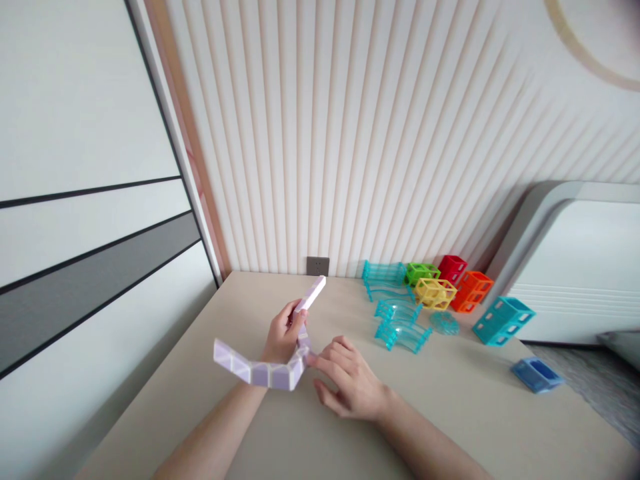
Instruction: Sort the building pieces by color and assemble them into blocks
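A purple-and-white snake puzzle [261, 375] made of wedge-shaped segments is held above the table. My left hand [283, 337] grips its upper stretch between thumb and fingers, and a straight end sticks up past the grip toward the wall. The lower stretch bends round and runs out to the left, across my left wrist. My right hand [350, 380] is beside the bend, index fingertip touching a segment there. Its thumb is apart from the fingers, and nothing lies in its grasp.
On the right of the table [310, 440] are clear teal track-like pieces [403, 333], green [421, 272], yellow [435, 293], red [453, 268], orange [471, 291] and teal [503, 321] frame blocks, and a blue block [536, 375]. A socket [318, 266] sits on the ribbed wall.
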`<move>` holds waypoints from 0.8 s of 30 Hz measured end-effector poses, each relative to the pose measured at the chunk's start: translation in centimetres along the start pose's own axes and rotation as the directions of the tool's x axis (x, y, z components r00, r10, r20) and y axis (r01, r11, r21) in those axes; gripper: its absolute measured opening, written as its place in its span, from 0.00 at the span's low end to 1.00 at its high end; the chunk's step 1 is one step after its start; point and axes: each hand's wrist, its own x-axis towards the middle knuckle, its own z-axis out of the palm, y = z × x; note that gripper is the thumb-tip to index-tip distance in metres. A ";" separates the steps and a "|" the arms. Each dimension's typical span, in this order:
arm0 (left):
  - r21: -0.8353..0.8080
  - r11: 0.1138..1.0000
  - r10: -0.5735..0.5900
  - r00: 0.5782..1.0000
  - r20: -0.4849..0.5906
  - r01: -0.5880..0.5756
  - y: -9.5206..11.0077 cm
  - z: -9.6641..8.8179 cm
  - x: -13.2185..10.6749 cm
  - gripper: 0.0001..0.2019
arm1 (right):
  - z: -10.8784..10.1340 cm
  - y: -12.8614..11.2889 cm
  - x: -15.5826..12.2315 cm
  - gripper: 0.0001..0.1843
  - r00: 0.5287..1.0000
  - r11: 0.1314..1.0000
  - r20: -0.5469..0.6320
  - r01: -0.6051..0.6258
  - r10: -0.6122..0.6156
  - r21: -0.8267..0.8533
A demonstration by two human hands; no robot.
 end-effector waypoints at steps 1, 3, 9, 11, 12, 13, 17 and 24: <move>-0.030 0.999 -0.019 1.000 0.025 0.020 0.0 0.0 0.1 0.17 | 0.0 0.0 -0.1 0.22 0.998 0.995 -0.037 -0.047 0.050 0.084; -0.066 0.997 -0.031 0.997 0.077 0.036 0.1 0.0 0.2 0.18 | 0.2 0.2 -0.2 0.17 0.960 0.944 -0.128 -0.213 0.251 0.253; -0.106 0.969 -0.172 0.915 0.364 0.225 0.5 0.7 -0.5 0.21 | 1.9 1.6 0.1 0.21 0.665 0.573 -0.105 -0.540 0.740 0.616; -0.088 0.955 -0.209 0.854 0.477 0.283 0.6 1.0 -0.8 0.22 | 2.1 1.9 0.2 0.25 0.646 0.460 -0.043 -0.493 0.762 0.738; -0.074 0.953 -0.217 0.834 0.507 0.293 0.6 1.2 -1.0 0.22 | 2.0 2.0 0.3 0.26 0.632 0.402 -0.012 -0.477 0.775 0.782; -0.056 0.954 -0.225 0.825 0.519 0.295 0.6 1.3 -1.2 0.22 | 1.9 2.1 0.4 0.26 0.612 0.351 0.011 -0.469 0.791 0.810; 0.005 0.957 -0.256 0.835 0.487 0.291 0.9 1.5 -1.5 0.20 | 1.5 2.2 0.4 0.24 0.524 0.278 0.011 -0.469 0.851 0.838; -0.076 0.930 -0.281 0.827 0.486 0.361 0.2 1.2 -1.3 0.22 | 1.7 2.6 0.5 0.24 0.464 0.291 -0.041 -0.481 0.885 0.827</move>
